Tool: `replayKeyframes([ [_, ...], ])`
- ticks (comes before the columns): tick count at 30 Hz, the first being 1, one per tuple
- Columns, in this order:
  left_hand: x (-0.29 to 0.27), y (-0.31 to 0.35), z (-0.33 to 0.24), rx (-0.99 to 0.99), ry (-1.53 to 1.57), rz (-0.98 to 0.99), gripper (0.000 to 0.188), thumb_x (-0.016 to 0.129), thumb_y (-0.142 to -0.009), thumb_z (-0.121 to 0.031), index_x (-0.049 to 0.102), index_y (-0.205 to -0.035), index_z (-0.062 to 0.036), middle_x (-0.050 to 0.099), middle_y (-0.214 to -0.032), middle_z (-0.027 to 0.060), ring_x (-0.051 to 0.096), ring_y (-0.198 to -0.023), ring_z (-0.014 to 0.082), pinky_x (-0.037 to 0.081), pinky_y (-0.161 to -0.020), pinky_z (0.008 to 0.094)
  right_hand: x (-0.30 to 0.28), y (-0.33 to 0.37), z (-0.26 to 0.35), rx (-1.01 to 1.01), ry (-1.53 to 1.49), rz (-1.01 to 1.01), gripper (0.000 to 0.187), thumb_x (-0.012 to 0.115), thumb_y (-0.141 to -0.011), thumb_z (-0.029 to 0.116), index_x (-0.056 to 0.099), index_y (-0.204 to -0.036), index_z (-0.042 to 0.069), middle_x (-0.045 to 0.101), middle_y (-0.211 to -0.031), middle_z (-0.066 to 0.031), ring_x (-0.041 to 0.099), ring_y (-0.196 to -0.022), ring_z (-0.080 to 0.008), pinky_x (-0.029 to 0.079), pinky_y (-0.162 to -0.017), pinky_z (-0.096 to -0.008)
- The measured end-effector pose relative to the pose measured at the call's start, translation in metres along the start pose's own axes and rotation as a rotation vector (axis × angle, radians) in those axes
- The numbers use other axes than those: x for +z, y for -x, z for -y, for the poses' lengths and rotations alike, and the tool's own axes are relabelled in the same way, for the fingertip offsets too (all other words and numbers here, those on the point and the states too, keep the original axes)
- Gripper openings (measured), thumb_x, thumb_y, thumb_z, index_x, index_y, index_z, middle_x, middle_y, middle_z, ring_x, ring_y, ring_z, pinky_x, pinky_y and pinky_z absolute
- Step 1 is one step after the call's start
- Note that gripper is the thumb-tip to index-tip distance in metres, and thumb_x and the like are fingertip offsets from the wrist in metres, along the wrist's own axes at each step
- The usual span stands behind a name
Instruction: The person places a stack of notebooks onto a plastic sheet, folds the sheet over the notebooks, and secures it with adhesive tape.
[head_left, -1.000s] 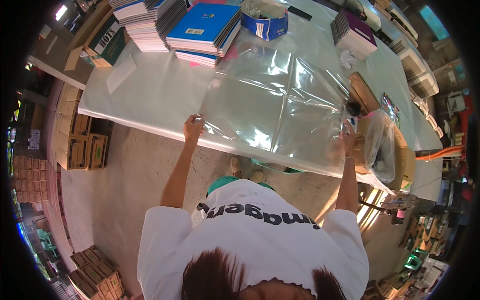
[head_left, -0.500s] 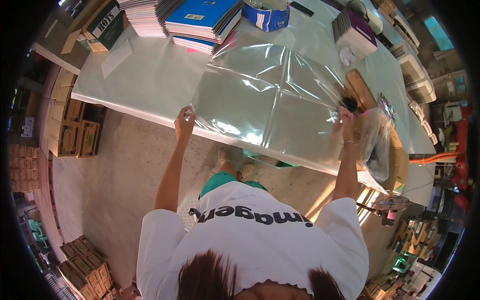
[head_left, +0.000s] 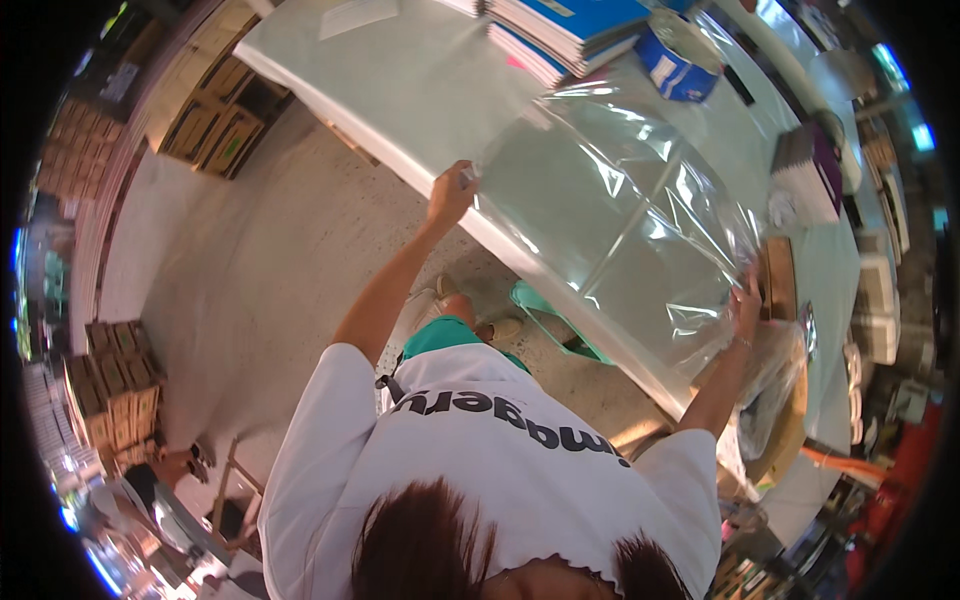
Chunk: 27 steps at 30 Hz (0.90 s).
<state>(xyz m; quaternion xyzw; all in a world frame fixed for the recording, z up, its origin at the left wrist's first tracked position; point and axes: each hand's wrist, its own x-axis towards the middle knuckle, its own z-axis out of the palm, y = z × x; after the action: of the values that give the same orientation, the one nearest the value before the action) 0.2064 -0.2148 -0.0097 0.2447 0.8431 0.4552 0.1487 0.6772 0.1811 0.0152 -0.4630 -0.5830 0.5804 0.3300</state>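
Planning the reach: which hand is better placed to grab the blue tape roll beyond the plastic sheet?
Probably right: the right hand and blue tape roll lie toward the right; the left hand sits farther left.

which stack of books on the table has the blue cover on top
The stack of books at the table's far edge; the smaller stack to the right is topped purple.

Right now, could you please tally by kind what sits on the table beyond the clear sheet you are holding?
Clear plastic sheets, held by the left hand and right hand: 1
Stacks of blue-covered books: 1
Blue round tubs: 1
Purple-topped book stacks: 1
Total: 4
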Motion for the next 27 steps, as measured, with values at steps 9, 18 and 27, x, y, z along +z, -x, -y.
replayKeyframes([
  [9, -0.003, 0.02, 0.005, -0.025, 0.072, -0.169, 0.054, 0.065, -0.084, -0.028, 0.041, -0.129, -0.0078, 0.046, -0.122, 0.0201, 0.054, -0.105, 0.0315, 0.047, -0.087, 0.0412, 0.058, -0.013, -0.014, -0.149, 1.664, -0.46, 0.069, 0.067, -0.071, 0.029, 0.046, -0.134, 0.008, 0.049, -0.129, -0.0201, 0.045, -0.119, -0.0349, 0.034, -0.098, -0.0492],
  [18, -0.012, -0.019, 0.075, -0.723, 0.861, -0.271, 0.141, 0.077, -0.051, -0.068, -0.013, -0.145, -0.0116, 0.012, -0.145, 0.0282, 0.023, -0.133, 0.0434, 0.033, -0.104, 0.0541, 0.162, 0.0, -0.007, -0.456, 1.17, -0.002, 0.066, 0.076, -0.07, 0.031, 0.051, -0.13, 0.015, 0.049, -0.128, -0.0209, 0.037, -0.125, -0.0363, 0.032, -0.102, -0.0463],
  [27, -0.014, -0.037, 0.06, -0.501, 1.345, -0.031, 0.1, 0.084, -0.059, -0.029, 0.022, -0.134, -0.0078, 0.044, -0.127, 0.0177, 0.05, -0.113, 0.031, 0.049, -0.089, 0.0471, 0.301, 0.108, 0.061, -0.673, 1.051, 0.482, 0.054, 0.068, -0.076, 0.01, 0.05, -0.128, 0.012, 0.037, -0.135, -0.0158, 0.037, -0.124, -0.0353, 0.033, -0.103, -0.0432],
])
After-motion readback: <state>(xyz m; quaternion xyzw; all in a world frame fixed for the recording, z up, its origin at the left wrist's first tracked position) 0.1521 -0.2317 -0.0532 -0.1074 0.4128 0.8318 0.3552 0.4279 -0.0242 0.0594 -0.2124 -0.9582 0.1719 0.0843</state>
